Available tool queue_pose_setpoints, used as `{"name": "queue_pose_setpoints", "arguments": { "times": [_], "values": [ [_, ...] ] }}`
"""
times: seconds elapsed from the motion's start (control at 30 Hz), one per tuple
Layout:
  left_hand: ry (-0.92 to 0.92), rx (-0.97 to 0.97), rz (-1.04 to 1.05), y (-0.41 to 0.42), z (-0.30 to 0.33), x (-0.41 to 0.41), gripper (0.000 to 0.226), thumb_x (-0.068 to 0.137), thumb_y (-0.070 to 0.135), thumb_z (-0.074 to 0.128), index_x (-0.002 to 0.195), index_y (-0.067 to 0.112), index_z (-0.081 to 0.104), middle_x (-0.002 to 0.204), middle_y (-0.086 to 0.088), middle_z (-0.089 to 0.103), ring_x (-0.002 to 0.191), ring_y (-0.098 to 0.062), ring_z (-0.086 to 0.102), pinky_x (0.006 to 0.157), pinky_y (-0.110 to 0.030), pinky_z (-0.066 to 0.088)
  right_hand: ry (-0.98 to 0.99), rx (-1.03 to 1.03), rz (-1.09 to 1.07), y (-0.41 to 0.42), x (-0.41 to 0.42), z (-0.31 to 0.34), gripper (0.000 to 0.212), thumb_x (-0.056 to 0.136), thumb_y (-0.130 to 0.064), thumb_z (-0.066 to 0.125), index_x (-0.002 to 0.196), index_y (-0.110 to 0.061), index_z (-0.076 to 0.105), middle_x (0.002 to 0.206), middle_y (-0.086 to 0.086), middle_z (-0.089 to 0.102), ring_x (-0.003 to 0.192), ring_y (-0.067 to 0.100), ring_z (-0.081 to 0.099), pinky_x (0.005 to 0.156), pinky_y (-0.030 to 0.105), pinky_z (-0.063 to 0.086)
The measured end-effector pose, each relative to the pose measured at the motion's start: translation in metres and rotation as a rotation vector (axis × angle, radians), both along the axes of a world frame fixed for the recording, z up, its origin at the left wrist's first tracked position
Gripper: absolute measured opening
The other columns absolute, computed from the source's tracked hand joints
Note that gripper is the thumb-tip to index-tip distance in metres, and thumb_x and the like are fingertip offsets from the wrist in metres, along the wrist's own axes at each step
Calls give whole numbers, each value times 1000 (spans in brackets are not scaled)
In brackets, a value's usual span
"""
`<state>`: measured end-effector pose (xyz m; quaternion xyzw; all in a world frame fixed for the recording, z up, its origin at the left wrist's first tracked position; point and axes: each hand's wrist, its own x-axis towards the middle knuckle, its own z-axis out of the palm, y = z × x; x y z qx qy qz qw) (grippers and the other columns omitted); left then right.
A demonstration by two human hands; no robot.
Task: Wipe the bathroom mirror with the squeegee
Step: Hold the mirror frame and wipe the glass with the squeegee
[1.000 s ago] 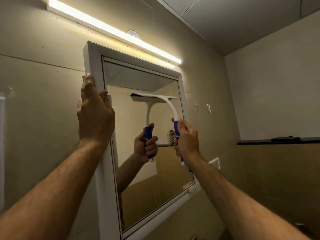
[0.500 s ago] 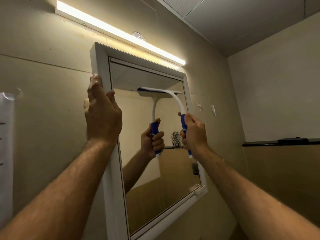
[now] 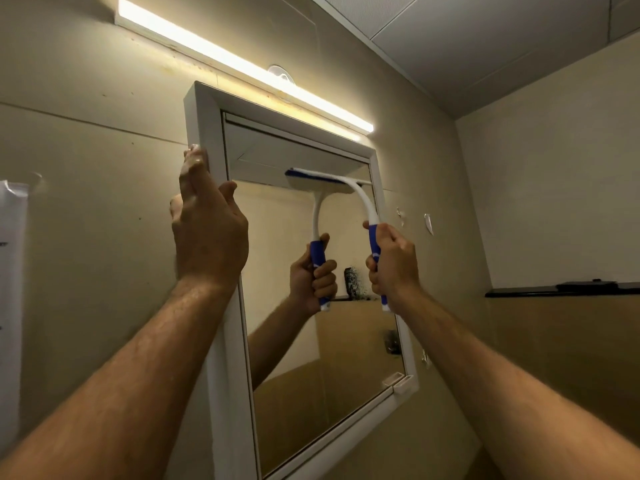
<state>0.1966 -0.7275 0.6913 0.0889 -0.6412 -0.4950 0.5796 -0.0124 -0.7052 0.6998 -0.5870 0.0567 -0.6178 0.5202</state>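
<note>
One squeegee (image 3: 360, 199) above right hand (image 3: 393, 263)

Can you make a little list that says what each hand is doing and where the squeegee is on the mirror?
left hand: holds the white frame on its left edge
right hand: grips the squeegee by its blue handle
squeegee blade: against the glass, near the top of the mirror
light: on, above the mirror
shelf: dark, on the right wall
</note>
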Motion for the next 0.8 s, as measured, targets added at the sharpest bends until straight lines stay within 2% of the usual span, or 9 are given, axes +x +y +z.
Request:
{"name": "queue_pose_setpoints", "arguments": {
  "times": [0.17, 0.33, 0.43, 0.57, 0.63, 0.8],
  "values": [
    [13, -3, 10, -7, -8, 3, 48, 101, 47, 11, 123, 23, 46, 57, 3, 32, 40, -8, 25, 39, -20, 22, 9, -46, -65, -5, -10, -4, 28, 104, -39, 36, 99, -29, 62, 64, 6, 43, 43, 9, 37, 36, 19, 33],
    [-20, -21, 119, -12, 30, 3, 41, 102, 44, 21, 126, 24, 46, 57, 3, 36, 40, -8, 27, 39, -20, 24, 41, -14, -96, -20, -15, 34, 39, 103, -42, 34, 123, -17, 57, 63, 4, 46, 45, 11, 39, 38, 23, 33],
    [-10, -23, 141, -18, 22, 4, 45, 102, 46, 15, 125, 24, 46, 57, 4, 32, 40, -8, 26, 39, -19, 23, 50, -10, -96, -24, -11, 24, 39, 103, -43, 34, 118, -19, 60, 62, 4, 45, 42, 10, 37, 37, 22, 32],
    [5, 54, -26, -19, -16, 0, 49, 100, 46, 11, 124, 23, 47, 58, 2, 32, 40, -9, 27, 40, -19, 23, 65, 4, -74, -22, -11, -12, 32, 103, -41, 34, 105, -26, 62, 62, 5, 43, 43, 11, 35, 38, 22, 30],
    [-5, 33, 5, -17, -19, -1, 47, 101, 45, 13, 124, 22, 46, 57, 2, 32, 40, -9, 27, 40, -20, 23, 60, 0, -82, -20, -15, -15, 29, 104, -39, 35, 99, -27, 61, 63, 7, 42, 43, 11, 36, 37, 22, 30],
    [20, -21, 255, -7, 20, -8, 43, 102, 45, 20, 123, 22, 50, 54, 4, 42, 39, -8, 26, 38, -20, 22, 48, -66, -138, -19, -16, 29, 35, 103, -42, 33, 105, -17, 58, 61, 4, 44, 45, 12, 38, 38, 23, 32]
  ]
}}
